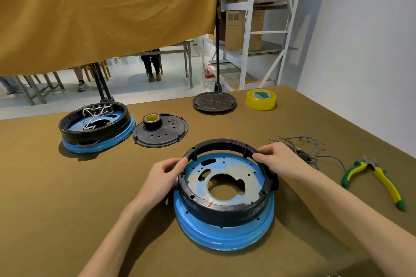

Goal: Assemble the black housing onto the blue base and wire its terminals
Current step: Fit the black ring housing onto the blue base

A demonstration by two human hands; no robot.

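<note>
Resting tilted on the blue base point(225, 235), the ring-shaped black housing point(221, 208) is gripped at opposite rims by left hand point(167, 174) and right hand point(278, 157), fingers curled.

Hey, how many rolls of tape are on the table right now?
2. A wide yellow roll stands near the table's far right edge, and a smaller black roll with a yellow core sits on the black round cover beside the finished unit. None look hidden.
</note>
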